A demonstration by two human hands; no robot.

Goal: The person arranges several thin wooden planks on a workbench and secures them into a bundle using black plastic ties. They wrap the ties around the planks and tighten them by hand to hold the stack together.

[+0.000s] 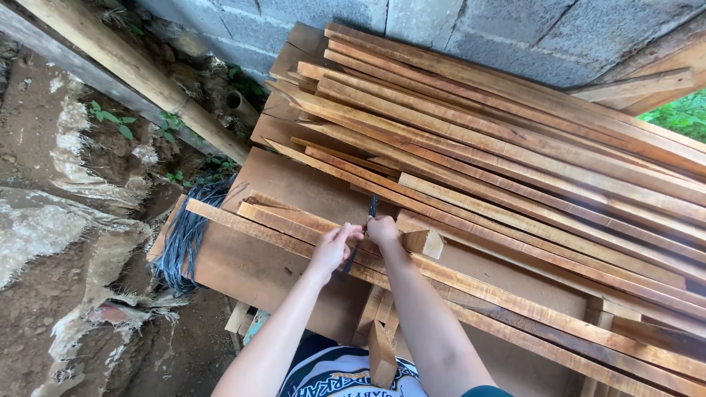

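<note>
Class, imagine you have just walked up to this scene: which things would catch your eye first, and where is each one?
First, the big stack of long reddish-brown wooden slats fanning across the centre and right, against a grey block wall. Next, at lower centre, the left hand and right hand meet over a dark strap on the slats. A bundle of dark blue-grey strands hangs at the left.
</note>
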